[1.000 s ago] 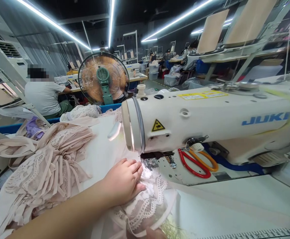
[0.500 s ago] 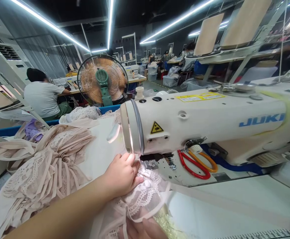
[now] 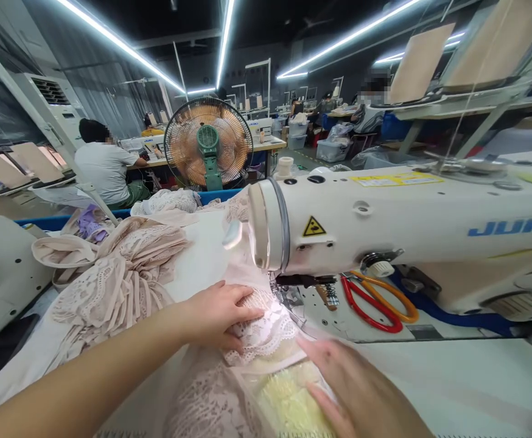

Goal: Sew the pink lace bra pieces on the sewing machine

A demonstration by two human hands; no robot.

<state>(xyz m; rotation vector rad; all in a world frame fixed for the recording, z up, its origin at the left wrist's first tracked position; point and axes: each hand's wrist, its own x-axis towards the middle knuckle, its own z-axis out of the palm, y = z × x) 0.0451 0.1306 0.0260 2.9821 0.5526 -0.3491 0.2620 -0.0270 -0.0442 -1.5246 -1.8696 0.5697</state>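
Note:
A pale pink lace garment piece (image 3: 266, 331) lies under the head of a white JUKI sewing machine (image 3: 330, 222). On its left part my left hand (image 3: 211, 316) rests palm down, fingers spread over the lace. My right hand (image 3: 348, 377), somewhat blurred, is at the right edge of the piece. Its thumb and forefinger are apart, the fingertips by the light trim. Beneath the hands, a clear bag of pale yellow material (image 3: 288, 401) shows on the table. More sheer lace (image 3: 211, 395) hangs toward me. The needle area is partly hidden by the machine head.
Left of the machine lies a heap of pink lace pieces (image 3: 124, 267). Scissors with red and orange handles (image 3: 371, 304) lie under the machine arm. Behind stand a large fan (image 3: 209, 143) and a seated person (image 3: 106, 164). A ruler strip runs along the front edge.
My right hand has come up from beneath the fabric to its right edge. My left hand has moved away from the needle area, its fingers now spread. The view has shifted left.

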